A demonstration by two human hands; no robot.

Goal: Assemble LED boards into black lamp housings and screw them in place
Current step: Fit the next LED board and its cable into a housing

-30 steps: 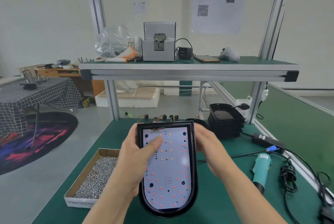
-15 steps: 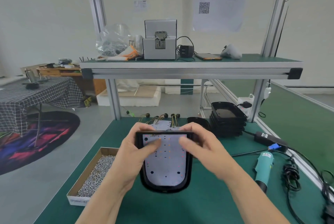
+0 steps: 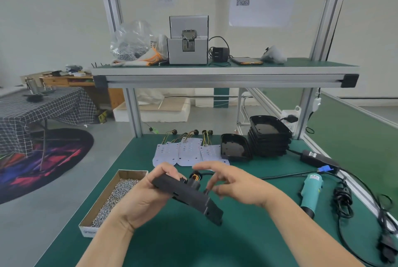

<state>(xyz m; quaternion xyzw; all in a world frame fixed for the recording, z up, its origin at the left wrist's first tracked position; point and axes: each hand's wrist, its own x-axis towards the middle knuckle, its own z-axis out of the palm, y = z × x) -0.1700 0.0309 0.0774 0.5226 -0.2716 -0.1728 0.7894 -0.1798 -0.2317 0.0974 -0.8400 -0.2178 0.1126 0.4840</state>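
Note:
My left hand (image 3: pixel 148 200) grips a black lamp housing (image 3: pixel 189 198) tipped over, its black back facing me; the LED board inside is hidden. Yellow and black wires with a black grommet (image 3: pixel 195 177) stick out of its far edge. My right hand (image 3: pixel 234 185) hovers just right of those wires, fingers loosely curved, holding nothing. Three loose white LED boards (image 3: pixel 187 153) with wire tails lie further back on the green bench (image 3: pixel 247 234). One empty black housing (image 3: pixel 235 147) sits beside a stack of housings (image 3: pixel 269 137).
A cardboard box of screws (image 3: pixel 114 196) stands at the left. A teal electric screwdriver (image 3: pixel 310 193) with black cables and a power brick (image 3: pixel 316 158) lies at the right. The upper shelf carries a screw feeder (image 3: pixel 188 46), bags and a phone.
The housing was face up showing its LED board; it has been lowered and flipped so its back faces me. My right hand has let go of it and moved beside the wires.

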